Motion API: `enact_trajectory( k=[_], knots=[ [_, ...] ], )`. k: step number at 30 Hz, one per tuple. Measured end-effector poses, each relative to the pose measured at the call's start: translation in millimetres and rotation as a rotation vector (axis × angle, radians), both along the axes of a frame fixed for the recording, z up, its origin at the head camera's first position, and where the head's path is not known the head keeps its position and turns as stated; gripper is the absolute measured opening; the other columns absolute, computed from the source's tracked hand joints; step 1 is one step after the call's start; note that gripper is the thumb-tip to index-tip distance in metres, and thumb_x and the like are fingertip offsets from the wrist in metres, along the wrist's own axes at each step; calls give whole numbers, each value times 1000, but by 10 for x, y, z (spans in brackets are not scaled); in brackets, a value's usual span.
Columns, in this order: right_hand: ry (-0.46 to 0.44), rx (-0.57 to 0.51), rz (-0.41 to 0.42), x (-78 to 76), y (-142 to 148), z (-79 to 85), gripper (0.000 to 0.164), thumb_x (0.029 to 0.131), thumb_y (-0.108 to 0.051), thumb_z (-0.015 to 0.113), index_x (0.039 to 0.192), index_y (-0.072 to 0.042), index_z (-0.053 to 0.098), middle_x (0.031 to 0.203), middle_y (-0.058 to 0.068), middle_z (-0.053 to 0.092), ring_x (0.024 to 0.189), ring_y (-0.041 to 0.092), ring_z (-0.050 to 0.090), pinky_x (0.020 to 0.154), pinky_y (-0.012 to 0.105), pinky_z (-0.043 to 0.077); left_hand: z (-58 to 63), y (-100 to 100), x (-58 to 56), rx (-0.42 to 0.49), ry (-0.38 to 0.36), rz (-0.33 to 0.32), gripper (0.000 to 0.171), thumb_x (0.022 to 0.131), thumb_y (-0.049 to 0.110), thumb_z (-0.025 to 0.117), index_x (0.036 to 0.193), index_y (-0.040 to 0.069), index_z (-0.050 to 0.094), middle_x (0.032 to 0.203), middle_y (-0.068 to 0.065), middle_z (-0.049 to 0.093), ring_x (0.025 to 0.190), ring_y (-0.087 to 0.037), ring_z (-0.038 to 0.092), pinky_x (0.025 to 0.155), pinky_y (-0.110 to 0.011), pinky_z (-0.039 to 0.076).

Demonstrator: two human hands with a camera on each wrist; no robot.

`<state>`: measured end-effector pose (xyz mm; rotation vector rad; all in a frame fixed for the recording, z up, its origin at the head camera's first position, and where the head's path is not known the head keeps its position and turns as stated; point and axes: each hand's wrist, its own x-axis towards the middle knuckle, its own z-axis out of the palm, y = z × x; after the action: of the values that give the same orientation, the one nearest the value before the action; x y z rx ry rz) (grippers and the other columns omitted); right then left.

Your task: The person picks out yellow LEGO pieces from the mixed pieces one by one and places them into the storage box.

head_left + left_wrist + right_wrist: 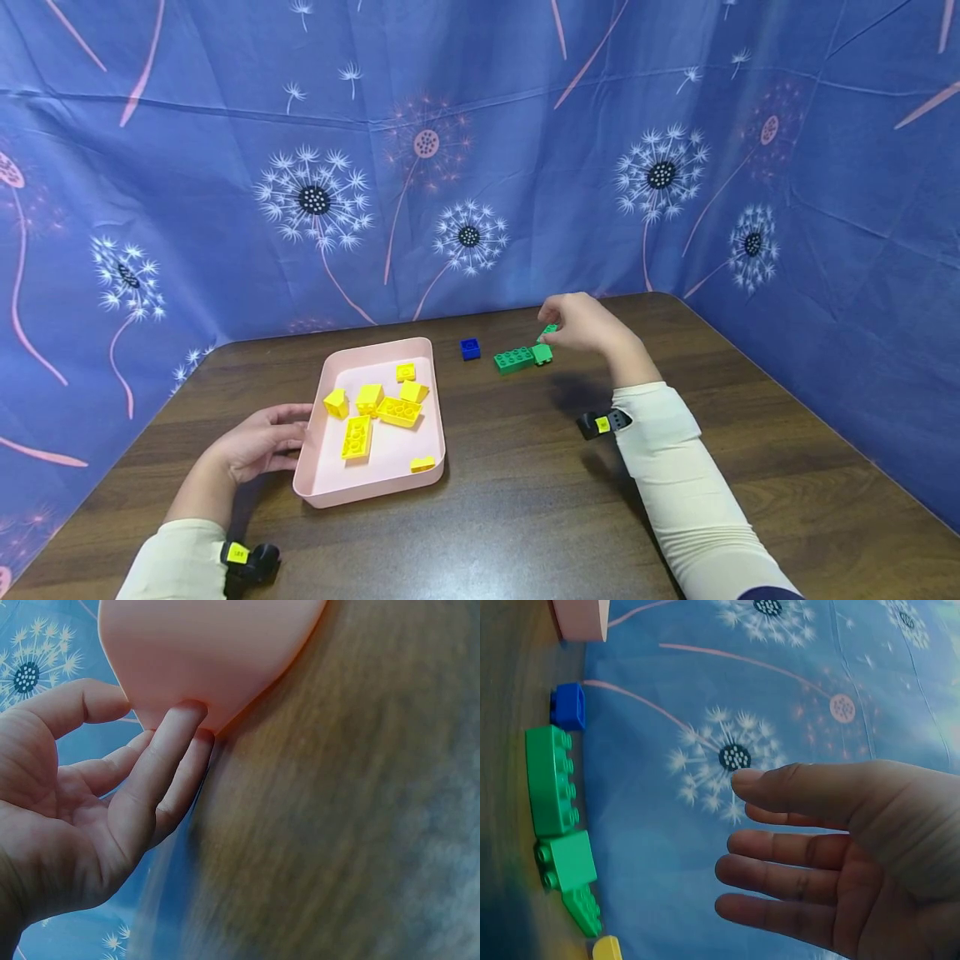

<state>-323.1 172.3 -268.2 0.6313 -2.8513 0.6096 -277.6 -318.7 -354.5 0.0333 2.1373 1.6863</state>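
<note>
Beside the pink tray (375, 492), my left hand (258, 442) has its fingertips against the outer side wall. In the left wrist view those fingers are extended along the pink wall (217, 652). Inside the tray lie several yellow toy bricks (357, 437). My right hand (581, 323) is over the far right of the table, holding nothing. The right wrist view shows its fingers (780, 885) relaxed and apart from the bricks. Near it lie a long green brick (513, 360), a smaller green brick (542, 354) and another green brick (582, 909), partly hidden by the hand in the head view.
A blue brick (470, 348) lies between the tray and the green bricks. In the right wrist view, a yellow piece (607, 949) shows at the bottom edge. A blue dandelion-print cloth (525, 167) hangs behind and beside the brown wooden table (517, 467).
</note>
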Motion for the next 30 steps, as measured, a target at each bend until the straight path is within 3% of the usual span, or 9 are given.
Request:
enact_trajectory(
  k=[11,19,30],
  knots=[
    [23,44,-110,-32,262,-6,34,80,-20,78,106,-1,68,104,17,68,99,34,62,86,51,50,-8,-7,-7,5,6,-8,70,92,8,56,149,-7,18,129,-18,56,100,-21,65,83,-46,56],
    [-32,18,-173,-25,455,-27,31,82,-19,75,106,0,68,105,20,68,98,37,62,86,54,50,-9,-1,-13,-1,5,11,70,91,8,57,149,-6,20,125,-16,58,101,-22,65,85,-47,55],
    [-134,-20,-276,9,807,-103,43,85,-23,74,115,4,63,112,26,65,99,41,61,86,57,49,-9,0,1,1,6,9,70,91,8,57,149,-6,20,129,-18,54,102,-22,64,86,-47,55]
  ],
)
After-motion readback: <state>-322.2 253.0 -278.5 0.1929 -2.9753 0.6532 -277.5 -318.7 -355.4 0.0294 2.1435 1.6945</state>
